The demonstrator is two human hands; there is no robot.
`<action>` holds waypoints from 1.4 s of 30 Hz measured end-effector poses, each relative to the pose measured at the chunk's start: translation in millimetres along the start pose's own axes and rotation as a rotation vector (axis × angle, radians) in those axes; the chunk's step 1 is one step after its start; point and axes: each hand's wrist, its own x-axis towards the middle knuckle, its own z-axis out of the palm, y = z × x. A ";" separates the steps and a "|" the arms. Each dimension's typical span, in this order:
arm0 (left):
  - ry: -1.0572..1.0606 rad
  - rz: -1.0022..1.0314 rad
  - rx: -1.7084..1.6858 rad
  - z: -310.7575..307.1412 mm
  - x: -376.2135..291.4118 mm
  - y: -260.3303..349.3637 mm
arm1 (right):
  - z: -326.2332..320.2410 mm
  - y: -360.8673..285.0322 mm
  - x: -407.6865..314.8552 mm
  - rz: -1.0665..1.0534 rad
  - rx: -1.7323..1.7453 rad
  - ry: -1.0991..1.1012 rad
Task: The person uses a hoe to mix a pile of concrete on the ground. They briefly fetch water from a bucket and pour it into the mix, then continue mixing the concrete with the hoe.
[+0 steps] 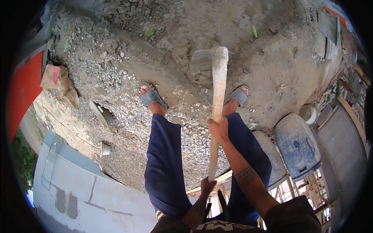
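Observation:
A hoe runs up the middle of the view, its long wooden handle (218, 99) caked with grey at the far end. My right hand (219, 129) is wrapped around the handle about midway. Lower down, near my waist, my left hand (208, 185) grips the butt end. The flat metal hoe blade (201, 59) rests at a patch of wet grey-brown mortar or mud (180, 55) beyond my feet; part of it is hidden behind the handle's head. My feet in grey sandals (150, 97) stand apart, on either side of the handle.
Loose gravel (195, 142) lies between and left of my feet. At left are a torn paper sack (59, 81), a grey pan-like object (101, 114) and a small white container (104, 148). Blue plastic drums (297, 145) and a white bucket (308, 114) stand at right.

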 end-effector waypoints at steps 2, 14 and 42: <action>-0.007 -0.053 0.041 -3.0 -2.2 4.4 | 1.8 -6.5 6.9 0.077 0.058 -0.047; 0.097 0.182 0.131 -61.3 113.7 164.9 | -23.1 -120.5 144.4 -0.037 0.400 -0.025; 0.196 0.009 0.211 -36.6 46.6 75.2 | 27.4 -2.8 107.2 0.213 0.342 -0.098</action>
